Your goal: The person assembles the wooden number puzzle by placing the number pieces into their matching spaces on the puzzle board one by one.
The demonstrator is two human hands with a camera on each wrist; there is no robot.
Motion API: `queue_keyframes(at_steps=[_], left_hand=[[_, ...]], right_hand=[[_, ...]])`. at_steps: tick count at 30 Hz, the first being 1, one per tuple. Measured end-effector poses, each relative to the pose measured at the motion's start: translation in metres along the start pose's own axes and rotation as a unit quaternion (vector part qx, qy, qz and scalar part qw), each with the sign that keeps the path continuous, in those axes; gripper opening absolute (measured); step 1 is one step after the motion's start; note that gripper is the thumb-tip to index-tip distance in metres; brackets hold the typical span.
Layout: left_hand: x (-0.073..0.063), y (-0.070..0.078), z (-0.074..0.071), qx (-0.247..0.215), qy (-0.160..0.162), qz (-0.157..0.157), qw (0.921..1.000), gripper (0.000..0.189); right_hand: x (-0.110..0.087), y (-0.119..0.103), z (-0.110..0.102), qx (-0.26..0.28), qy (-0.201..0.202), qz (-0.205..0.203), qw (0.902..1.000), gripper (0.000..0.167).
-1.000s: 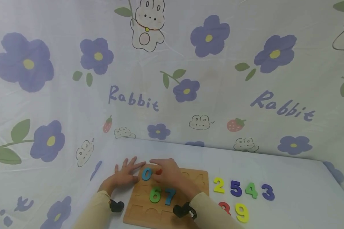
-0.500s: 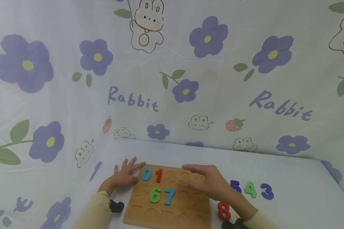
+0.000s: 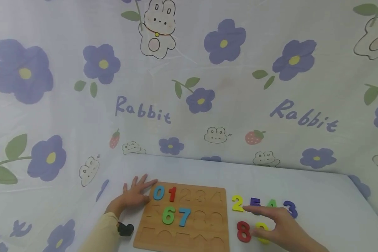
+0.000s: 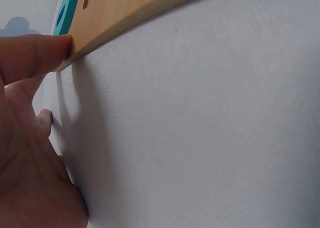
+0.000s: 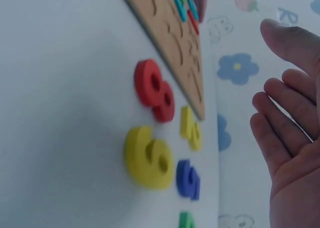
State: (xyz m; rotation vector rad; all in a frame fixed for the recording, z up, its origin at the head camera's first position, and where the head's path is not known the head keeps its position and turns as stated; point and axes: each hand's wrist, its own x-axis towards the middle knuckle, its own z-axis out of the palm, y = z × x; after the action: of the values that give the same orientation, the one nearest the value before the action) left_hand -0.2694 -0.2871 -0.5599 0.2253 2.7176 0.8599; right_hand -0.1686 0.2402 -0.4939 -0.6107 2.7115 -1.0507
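A wooden number puzzle board lies on the white table, with a blue 0, red 1, green 6 and blue 7 on it. My left hand is at the board's upper left corner, fingers spread; its thumb touches the edge in the left wrist view. Over the loose numbers to the right, my right hand holds nothing, thumb apart from the fingers. Its fingertips come near the yellow 2. Below them lie the red 8 and a partly hidden yellow 9.
Farther right on the table are a purple 5, a partly covered green 4 and a purple 3. A curtain printed with flowers and rabbits hangs behind the table.
My right hand has left the red 1 on the board and moved right, over the loose numbers. My left hand has stayed at the board's corner.
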Motion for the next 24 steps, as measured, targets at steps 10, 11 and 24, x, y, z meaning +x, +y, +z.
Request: queue_keyframes(at_steps=[10,11,24], left_hand=[[0.000,-0.005,0.000,-0.015,0.007,0.015,0.9998,0.076],[0.000,-0.005,0.000,-0.017,0.008,0.015,0.9997,0.075],[0.002,-0.010,0.002,-0.024,0.012,0.027,0.9993,0.075]], right_hand=[[-0.022,0.035,0.002,-0.008,-0.020,0.113,0.9933,0.070],[-0.023,0.037,0.003,-0.011,-0.019,0.127,0.9917,0.070],[-0.025,0.070,0.025,-0.015,-0.012,0.139,0.9900,0.065]])
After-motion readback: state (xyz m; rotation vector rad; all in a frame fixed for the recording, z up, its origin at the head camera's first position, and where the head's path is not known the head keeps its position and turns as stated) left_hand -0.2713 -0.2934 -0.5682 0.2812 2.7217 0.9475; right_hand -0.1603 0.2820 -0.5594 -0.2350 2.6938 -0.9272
